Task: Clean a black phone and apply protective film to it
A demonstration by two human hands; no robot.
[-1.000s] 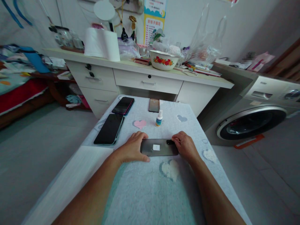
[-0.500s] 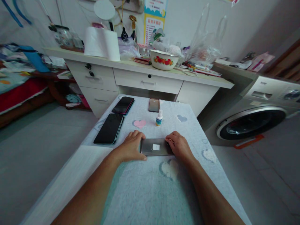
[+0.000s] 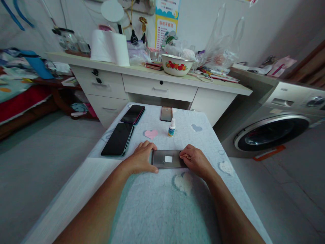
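Observation:
A grey phone (image 3: 159,163) lies flat and crosswise on the cloth-covered table, with a small white square label on its upward face. My left hand (image 3: 143,158) grips its left end, thumb at the near edge and fingers at the far edge. At the other end, my right hand (image 3: 196,159) is closed with its fingertips pressed on the phone's surface. Between those fingers shows a small tan crumpled piece (image 3: 187,156), mostly hidden; its material is unclear. Beyond the phone stands a small white bottle (image 3: 171,128) with a blue and yellow label.
Two dark-screened phones, a nearer one (image 3: 117,139) and a farther one (image 3: 133,114), lie at the table's left. A phone case (image 3: 166,114) rests near the far edge. Behind are a white desk (image 3: 160,88) bearing a flowered bowl (image 3: 177,65) and a washing machine (image 3: 275,118).
My right fingertips have shifted slightly on the phone's right end, and the tan piece shows more clearly. My left hand stays on the left end.

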